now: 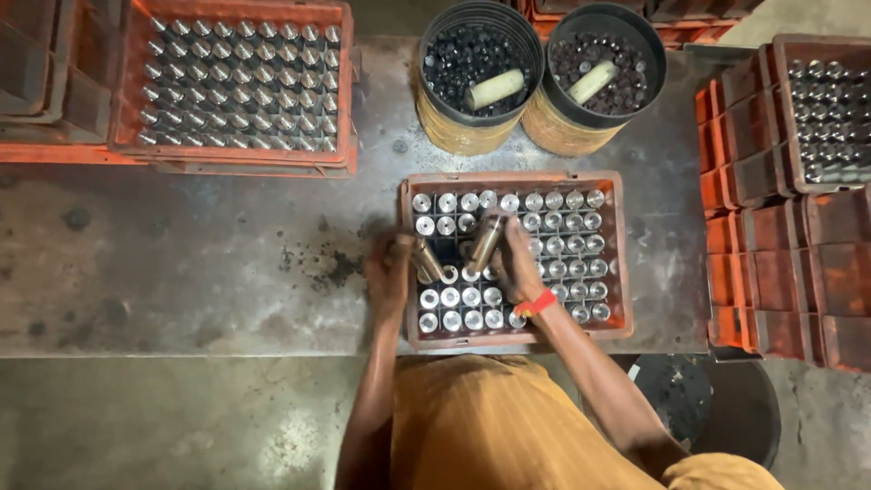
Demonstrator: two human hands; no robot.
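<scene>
Dim, warm light over the bench, brightest at centre and fading to murky corners. Glints pop off the metal cylinder tops [553, 231]. Slightly soft throughout, edges bowed by the wide lens.

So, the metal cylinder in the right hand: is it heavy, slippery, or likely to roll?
The metal cylinder in the right hand looks solid, so probably heavy for its size. Its shiny surface may be slippery. Being round, it would likely roll if laid flat.

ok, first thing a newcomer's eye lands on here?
The orange crate at table centre, packed with upright shiny metal cylinders, where the left hand and right hand each grip one. Behind it stand two black buckets of dark parts; another full crate sits top left.
</scene>
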